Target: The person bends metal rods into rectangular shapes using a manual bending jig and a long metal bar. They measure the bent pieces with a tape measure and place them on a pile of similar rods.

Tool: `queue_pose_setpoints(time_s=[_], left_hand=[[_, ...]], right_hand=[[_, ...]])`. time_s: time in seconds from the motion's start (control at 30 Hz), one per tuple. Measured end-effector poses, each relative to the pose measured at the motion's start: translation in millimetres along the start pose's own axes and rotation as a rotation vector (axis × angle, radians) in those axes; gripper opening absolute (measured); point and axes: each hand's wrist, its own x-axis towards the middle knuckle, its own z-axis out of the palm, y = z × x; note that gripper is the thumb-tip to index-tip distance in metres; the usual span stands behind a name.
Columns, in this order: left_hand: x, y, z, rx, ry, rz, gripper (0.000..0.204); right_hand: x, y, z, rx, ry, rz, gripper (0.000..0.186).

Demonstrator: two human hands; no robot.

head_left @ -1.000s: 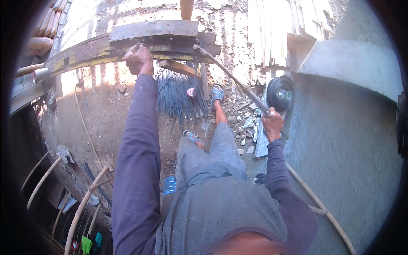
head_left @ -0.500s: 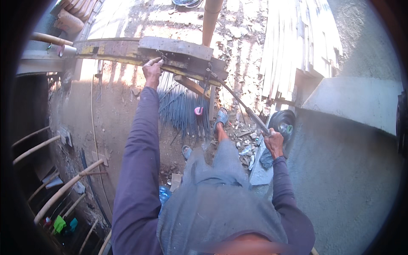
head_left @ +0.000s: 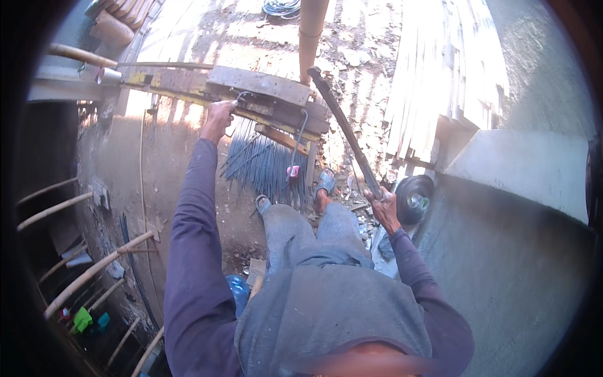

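Observation:
My left hand (head_left: 218,119) is closed on a thin, bent steel rod (head_left: 244,95) at the near edge of a weathered wooden beam (head_left: 168,82) with a short board fixed on top. Another bent piece of rod (head_left: 303,122) hangs over the beam's right part. My right hand (head_left: 384,207) grips a long dark metal bar (head_left: 345,125), whose head is raised near the bamboo post (head_left: 312,28), right of the beam. Under the beam lies a spread of many straight steel rods (head_left: 254,163) with a small pink item (head_left: 293,171) among them.
Rubble covers the ground around my sandalled feet (head_left: 325,182). A black round basin (head_left: 411,200) and a concrete ledge (head_left: 515,163) are at right, pale planks (head_left: 427,75) beyond. Bamboo poles (head_left: 94,270) are at lower left, a blue water bottle (head_left: 237,292) by my left side.
The bar's head has risen off the beam's right end to a steeper angle, and my right hand has shifted left. My left hand stays at the beam, slightly lower than half a second ago.

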Motion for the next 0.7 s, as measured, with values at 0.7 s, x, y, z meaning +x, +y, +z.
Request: queue_pose_setpoints(time_s=[0.7], left_hand=[[-97.0, 72.6, -16.0, -0.563, -0.668, 0.068, 0.018]], right_hand=[[-126.9, -51.9, 70.2, 0.202, 0.295, 0.246, 0.046]])
